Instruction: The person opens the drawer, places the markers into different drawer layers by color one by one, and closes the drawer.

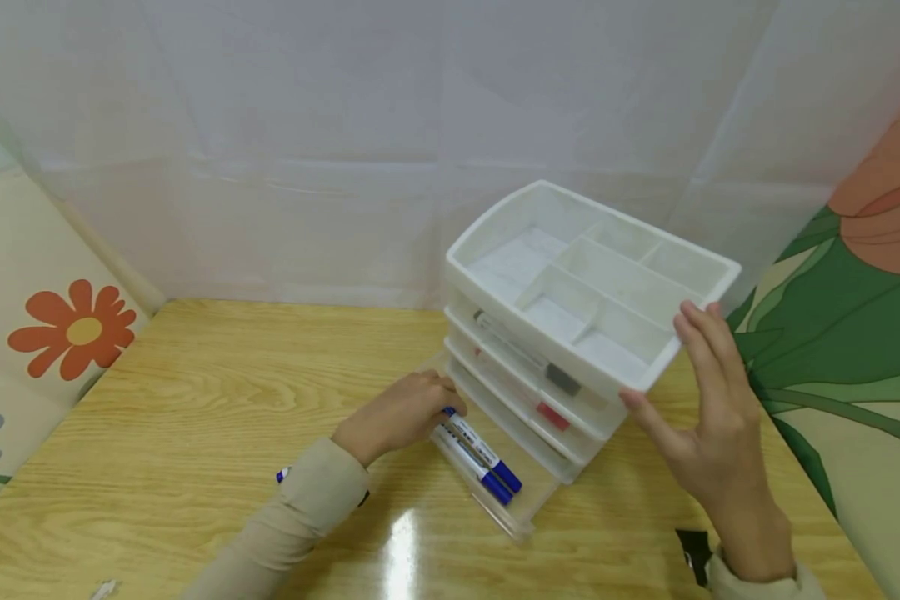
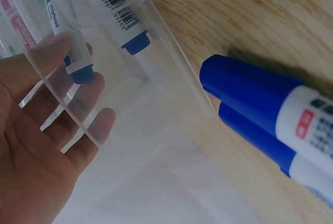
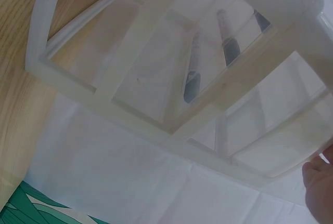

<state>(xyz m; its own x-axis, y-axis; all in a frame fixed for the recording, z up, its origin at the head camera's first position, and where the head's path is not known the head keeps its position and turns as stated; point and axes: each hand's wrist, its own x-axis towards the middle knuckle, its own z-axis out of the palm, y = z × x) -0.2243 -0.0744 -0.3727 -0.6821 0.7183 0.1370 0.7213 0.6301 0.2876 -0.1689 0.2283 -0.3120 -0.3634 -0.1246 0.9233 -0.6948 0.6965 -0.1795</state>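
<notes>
A white drawer organizer [image 1: 592, 275] stands at the centre right, its clear bottom drawer [image 1: 543, 492] pulled out to the front. Two blue-capped whiteboard markers [image 1: 487, 458] lie side by side in that drawer. My left hand [image 1: 408, 412] reaches over the drawer's edge at its left end. Its thumb and fingertips pinch the blue end of a whiteboard marker [image 2: 80, 68], partly seen through the clear wall. My right hand [image 1: 720, 417] rests against the organizer's right side near the top rim, fingers extended and spread, thumb near the front corner.
Two more blue-capped markers [image 2: 250, 99] lie on the wooden table outside the drawer. The shut upper drawers hold a black-capped marker [image 1: 562, 379] and a red-capped one [image 1: 553, 415]. Divided compartments form the organizer's top. A white sheet [image 1: 307, 150] hangs behind the table.
</notes>
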